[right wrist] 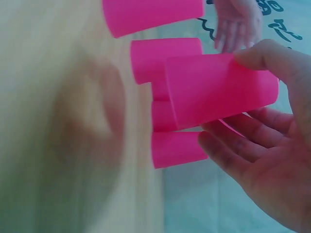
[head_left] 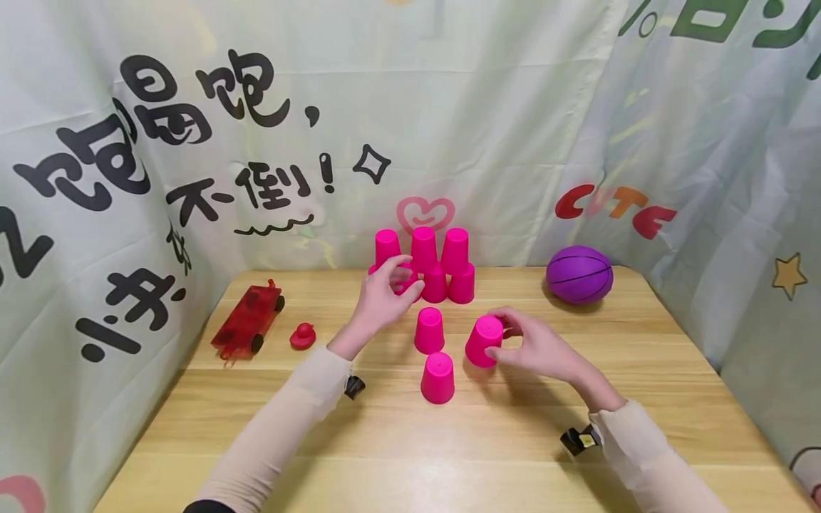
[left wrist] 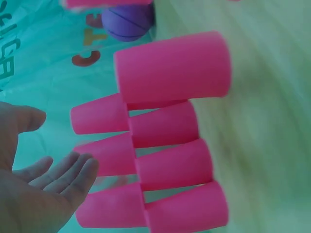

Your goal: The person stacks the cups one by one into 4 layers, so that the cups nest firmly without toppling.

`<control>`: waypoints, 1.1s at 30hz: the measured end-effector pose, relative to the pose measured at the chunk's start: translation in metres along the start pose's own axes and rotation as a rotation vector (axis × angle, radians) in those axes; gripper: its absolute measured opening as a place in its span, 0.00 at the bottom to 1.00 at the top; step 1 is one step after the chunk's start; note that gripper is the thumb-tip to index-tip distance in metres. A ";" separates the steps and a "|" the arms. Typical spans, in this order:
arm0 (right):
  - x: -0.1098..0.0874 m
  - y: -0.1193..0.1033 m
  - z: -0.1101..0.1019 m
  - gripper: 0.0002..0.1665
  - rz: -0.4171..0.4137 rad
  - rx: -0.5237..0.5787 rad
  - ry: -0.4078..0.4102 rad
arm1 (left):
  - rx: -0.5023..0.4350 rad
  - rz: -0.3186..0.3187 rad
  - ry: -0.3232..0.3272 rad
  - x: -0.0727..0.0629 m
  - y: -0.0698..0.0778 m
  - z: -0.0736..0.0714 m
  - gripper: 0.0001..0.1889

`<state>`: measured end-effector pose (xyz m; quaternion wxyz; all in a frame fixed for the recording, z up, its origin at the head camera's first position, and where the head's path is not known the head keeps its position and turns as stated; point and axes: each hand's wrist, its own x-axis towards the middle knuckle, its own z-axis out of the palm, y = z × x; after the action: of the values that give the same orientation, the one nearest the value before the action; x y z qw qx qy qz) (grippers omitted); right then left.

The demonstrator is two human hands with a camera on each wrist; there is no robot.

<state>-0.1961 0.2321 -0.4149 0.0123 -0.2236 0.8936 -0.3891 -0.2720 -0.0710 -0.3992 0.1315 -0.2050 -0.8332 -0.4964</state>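
Observation:
My right hand (head_left: 541,345) holds an upside-down pink cup (head_left: 482,343) between thumb and fingers, right of two single cups. In the right wrist view, the thumb lies on one side of this cup (right wrist: 214,90) and the fingers on the other. My left hand (head_left: 383,296) hovers in front of the left end of a two-tier stack of pink cups (head_left: 456,249), thumb and fingers apart, gripping nothing. Three cups form its upper tier above a lower row, partly hidden by that hand. In front stand one pink cup (head_left: 430,331) and a nearer cup (head_left: 438,379), both upside down.
A red toy car (head_left: 249,320) and a small red rubber duck (head_left: 303,336) sit on the left of the wooden table (head_left: 398,463). At the back right lies a purple ball (head_left: 579,275). Printed curtains (head_left: 500,107) surround the table's back and sides.

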 end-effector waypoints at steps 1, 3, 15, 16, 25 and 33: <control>0.003 -0.001 -0.002 0.34 -0.006 0.002 0.011 | -0.012 -0.004 -0.010 -0.003 -0.002 0.000 0.28; 0.010 -0.003 -0.007 0.33 -0.027 0.010 0.036 | -0.022 -0.013 -0.025 -0.009 -0.005 0.001 0.26; 0.058 -0.023 -0.037 0.35 -0.029 0.056 0.161 | -0.083 -0.097 -0.123 -0.035 -0.020 0.010 0.20; 0.063 -0.025 -0.039 0.35 -0.025 0.070 0.166 | -0.082 -0.108 -0.135 -0.036 -0.021 0.011 0.21; 0.103 -0.042 -0.052 0.35 -0.017 0.189 0.247 | -0.072 -0.152 -0.192 -0.042 -0.023 0.020 0.27; 0.133 -0.046 -0.055 0.36 0.033 0.199 0.278 | -0.076 -0.165 -0.219 -0.046 -0.028 0.026 0.31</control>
<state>-0.3084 0.1887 -0.3240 -0.0830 -0.1504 0.8473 -0.5025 -0.2448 -0.0697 -0.4531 -0.0094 -0.1938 -0.8372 -0.5113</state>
